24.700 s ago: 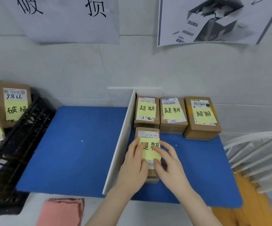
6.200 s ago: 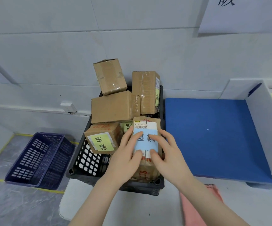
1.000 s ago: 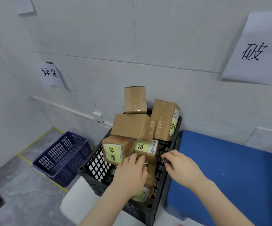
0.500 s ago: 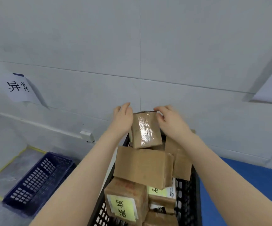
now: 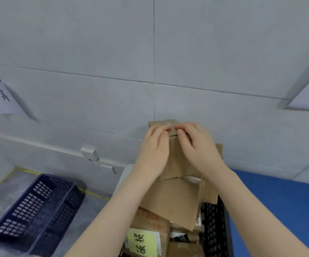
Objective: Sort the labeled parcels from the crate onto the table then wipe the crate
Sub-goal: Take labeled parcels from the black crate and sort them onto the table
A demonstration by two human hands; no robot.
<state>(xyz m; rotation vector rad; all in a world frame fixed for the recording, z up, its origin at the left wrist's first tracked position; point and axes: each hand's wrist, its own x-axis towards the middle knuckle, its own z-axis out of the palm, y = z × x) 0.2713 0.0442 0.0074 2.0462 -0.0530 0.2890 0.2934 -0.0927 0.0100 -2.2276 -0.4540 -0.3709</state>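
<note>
top parcel [image 5: 177, 158]: at the pile's peak in the black crate [image 5: 213, 225], by the wall.
left hand [image 5: 154, 153]: clamped on its left side.
right hand [image 5: 196, 149]: clamped on its right side.
advice: to be lifted straight up, so the parcels beneath are not toppled.

I see both forearms reaching forward, bare. My left grip [image 5: 154, 145] and right grip [image 5: 199, 147] lie palm-down side by side, fingers curled forward, fingertips nearly meeting.

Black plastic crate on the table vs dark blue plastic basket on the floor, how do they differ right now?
The black plastic crate is heaped with brown cardboard parcels above its rim; the dark blue plastic basket looks empty. The crate sits up beside the blue mat; the basket sits lower, on the grey floor. Both have perforated lattice walls.
</note>
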